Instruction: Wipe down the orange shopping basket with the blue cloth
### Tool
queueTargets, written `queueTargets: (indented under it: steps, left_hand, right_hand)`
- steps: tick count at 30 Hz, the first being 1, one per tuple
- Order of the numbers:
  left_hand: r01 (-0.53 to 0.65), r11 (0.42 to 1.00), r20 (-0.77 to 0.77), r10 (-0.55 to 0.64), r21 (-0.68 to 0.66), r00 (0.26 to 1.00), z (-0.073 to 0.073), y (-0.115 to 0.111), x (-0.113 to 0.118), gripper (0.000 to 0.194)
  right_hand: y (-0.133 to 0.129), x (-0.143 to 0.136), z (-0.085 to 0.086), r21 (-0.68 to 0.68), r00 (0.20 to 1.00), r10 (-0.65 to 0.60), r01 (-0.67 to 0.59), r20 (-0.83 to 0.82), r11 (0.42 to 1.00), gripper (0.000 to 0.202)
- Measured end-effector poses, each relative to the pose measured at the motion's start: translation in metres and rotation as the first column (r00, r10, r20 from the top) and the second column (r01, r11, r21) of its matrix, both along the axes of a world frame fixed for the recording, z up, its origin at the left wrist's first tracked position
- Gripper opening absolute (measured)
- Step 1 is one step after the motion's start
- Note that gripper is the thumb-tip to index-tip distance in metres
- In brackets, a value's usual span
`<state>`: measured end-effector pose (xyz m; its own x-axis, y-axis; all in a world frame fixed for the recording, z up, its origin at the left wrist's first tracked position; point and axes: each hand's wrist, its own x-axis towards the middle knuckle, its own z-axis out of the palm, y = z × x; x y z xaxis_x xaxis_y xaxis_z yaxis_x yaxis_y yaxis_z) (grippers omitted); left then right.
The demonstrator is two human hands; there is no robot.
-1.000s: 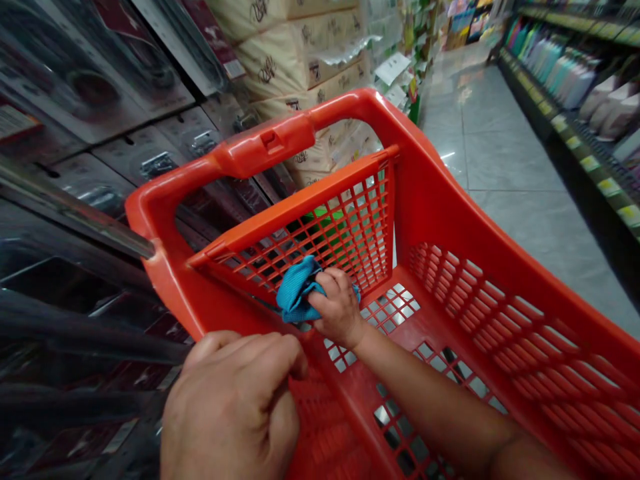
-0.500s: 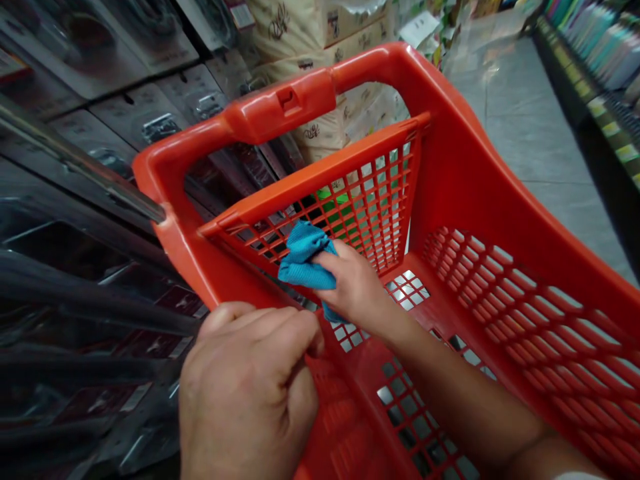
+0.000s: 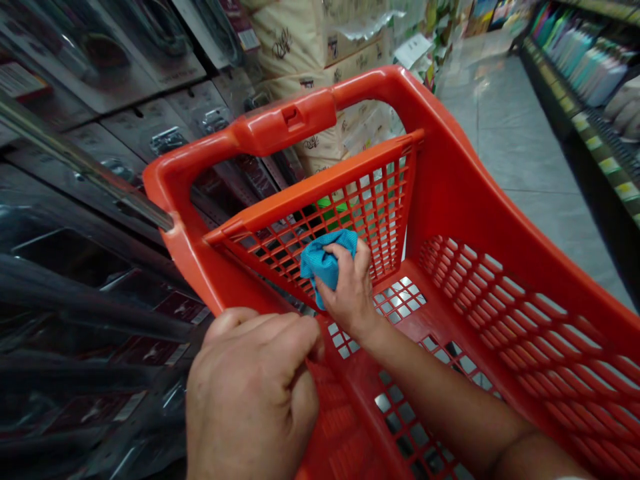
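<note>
A red plastic shopping cart [image 3: 440,193] fills the middle of the view. My left hand [image 3: 255,387] is closed over the cart's near side rim, its fingertips hidden beyond the edge. Inside the basket, my right hand [image 3: 350,287] grips a crumpled blue cloth [image 3: 325,263]. The cloth lies against or just in front of the slatted grid panel [image 3: 385,193] below the handle; whether it touches cannot be made out. Above that panel runs the cart's thick handle bar [image 3: 285,117].
Packaged goods [image 3: 185,120] hang on a rack close along the left, with a metal rod [image 3: 115,180] reaching to the cart's corner. Beige wrapped packs [image 3: 290,40] are stacked behind the handle. Bottles [image 3: 595,67] line a shelf at right, beyond the grey tiled floor [image 3: 525,147].
My right hand and the blue cloth have shifted slightly right along the grid panel, and the hand has turned with fingers more upright. My left hand keeps its hold on the rim.
</note>
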<state>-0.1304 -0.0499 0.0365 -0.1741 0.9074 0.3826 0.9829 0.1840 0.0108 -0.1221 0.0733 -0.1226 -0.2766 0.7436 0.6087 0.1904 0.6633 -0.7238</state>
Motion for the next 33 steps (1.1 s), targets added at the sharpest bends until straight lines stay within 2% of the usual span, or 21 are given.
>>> queueTargets:
  steps: [3, 6, 8, 11, 13, 14, 17, 19, 20, 22, 24, 25, 26, 28, 31, 33]
  left_hand:
    - [0.005, 1.000, -0.008, -0.005, 0.008, 1.000, 0.001, 0.001, 0.001, 0.026]
    - [0.004, 1.000, 0.005, -0.004, 0.016, 1.000, 0.000, -0.001, 0.001, 0.025]
    - [0.005, 1.000, 0.017, -0.005, 0.009, 1.000, -0.001, -0.003, 0.000, 0.025]
    - [0.010, 1.000, 0.030, -0.010, -0.001, 1.000, -0.003, -0.005, -0.001, 0.025]
    - [0.013, 1.000, 0.023, -0.013, -0.016, 1.000, -0.004, -0.005, -0.001, 0.025]
    - [0.011, 1.000, 0.013, -0.010, -0.017, 1.000, -0.004, -0.004, -0.002, 0.024]
    - [0.003, 1.000, -0.014, -0.003, -0.006, 1.000, -0.003, -0.003, -0.001, 0.025]
    - [0.004, 1.000, -0.008, -0.005, -0.002, 1.000, -0.002, -0.003, -0.001, 0.025]
    - [0.009, 1.000, 0.000, -0.009, -0.007, 1.000, -0.001, -0.002, 0.000, 0.025]
    - [0.011, 1.000, 0.014, -0.011, -0.004, 1.000, -0.001, -0.002, 0.001, 0.026]
    - [0.005, 1.000, 0.017, -0.006, 0.013, 1.000, -0.001, -0.001, 0.001, 0.027]
    - [0.007, 1.000, 0.017, -0.007, 0.023, 1.000, -0.001, -0.001, 0.001, 0.027]
    - [0.008, 1.000, 0.014, -0.009, 0.027, 1.000, -0.002, -0.001, 0.001, 0.027]
    - [0.022, 1.000, 0.005, -0.022, 0.010, 1.000, -0.002, -0.002, -0.001, 0.026]
    - [0.032, 0.999, -0.006, -0.032, -0.025, 0.999, -0.001, -0.004, -0.003, 0.025]
    - [0.037, 0.999, 0.001, -0.037, -0.032, 0.999, -0.001, -0.004, -0.004, 0.026]
  right_hand:
    - [-0.007, -0.006, -0.012, 0.073, 1.000, -0.028, 0.027, 0.013, 0.997, 0.058]
    - [0.014, 0.002, -0.017, 0.122, 1.000, 0.016, -0.015, -0.008, 0.992, 0.036]
    - [0.035, 0.010, -0.017, 0.106, 0.997, 0.021, -0.013, -0.078, 0.994, 0.024]
    - [0.051, 0.015, -0.016, 0.025, 0.961, -0.121, 0.131, -0.247, 0.991, 0.024]
    - [0.042, 0.012, -0.016, 0.018, 0.959, -0.151, 0.160, -0.239, 0.987, 0.026]
    - [0.034, 0.010, -0.016, 0.053, 0.977, -0.107, 0.119, -0.185, 0.992, 0.026]
    - [0.014, 0.004, -0.015, 0.192, 0.992, 0.118, -0.125, 0.049, 0.973, 0.026]
    - [0.020, 0.008, -0.014, 0.212, 0.984, 0.161, -0.174, 0.080, 0.961, 0.028]
    - [0.028, 0.012, -0.014, 0.192, 0.991, 0.129, -0.135, 0.045, 0.972, 0.029]
    - [0.050, 0.022, -0.016, 0.102, 0.995, -0.039, 0.048, -0.087, 0.994, 0.028]
    - [0.065, 0.027, -0.018, 0.018, 0.961, -0.205, 0.212, -0.186, 0.977, 0.028]
    - [0.066, 0.027, -0.019, 0.007, 0.951, -0.237, 0.243, -0.200, 0.970, 0.027]
    - [0.063, 0.025, -0.020, 0.025, 0.955, -0.226, 0.235, -0.190, 0.972, 0.026]
    - [0.051, 0.018, -0.022, 0.111, 0.987, -0.122, 0.134, -0.105, 0.985, 0.025]
    - [0.042, 0.012, -0.027, 0.240, 1.000, -0.001, -0.003, 0.017, 0.971, 0.027]
    - [0.053, 0.015, -0.030, 0.264, 0.999, -0.014, 0.022, -0.033, 0.964, 0.025]
